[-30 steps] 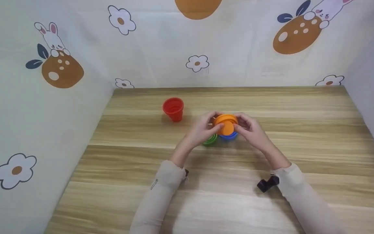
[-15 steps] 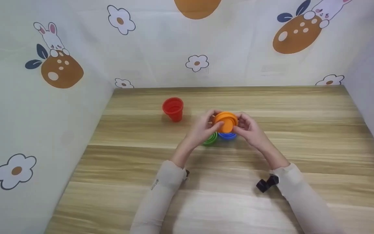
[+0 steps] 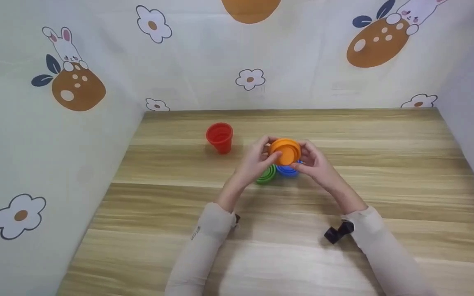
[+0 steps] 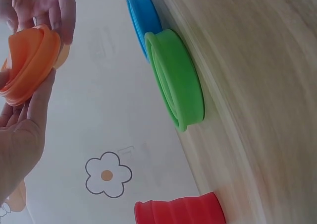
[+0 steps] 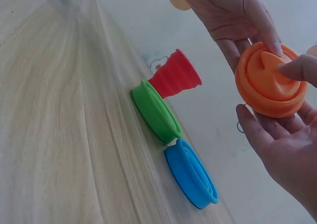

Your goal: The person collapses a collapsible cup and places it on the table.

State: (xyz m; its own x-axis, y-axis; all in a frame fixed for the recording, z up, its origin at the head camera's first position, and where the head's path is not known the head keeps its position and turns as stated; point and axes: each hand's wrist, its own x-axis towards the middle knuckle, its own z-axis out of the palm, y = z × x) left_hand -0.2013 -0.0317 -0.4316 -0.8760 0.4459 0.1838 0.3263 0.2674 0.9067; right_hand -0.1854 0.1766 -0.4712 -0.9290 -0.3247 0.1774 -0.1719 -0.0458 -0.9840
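Observation:
Both hands hold an orange collapsible cup (image 3: 287,153) raised above the table, its folded rings facing the head camera. My left hand (image 3: 255,159) grips its left side, thumb pressed on the inner part and fingers behind. On the other side, my right hand (image 3: 317,163) has its thumb at the lower rim and fingers around the back. In the right wrist view the cup's middle (image 5: 272,78) looks dented under the thumbs. Below stand a flattened green collapsible cup (image 4: 176,80) and a flattened blue one (image 5: 190,174), side by side. The hands partly cover both in the head view.
An extended red collapsible cup (image 3: 220,138) stands upright on the wooden table (image 3: 171,230), left of the hands and farther back. Patterned cloth walls (image 3: 196,61) border the table at the back and sides. A black wrist mount (image 3: 339,232) sticks out from the right sleeve.
The orange cup has risen slightly away from me and tilted, so its rings show rounder and its base sits more inside the rim. The other cups have not moved.

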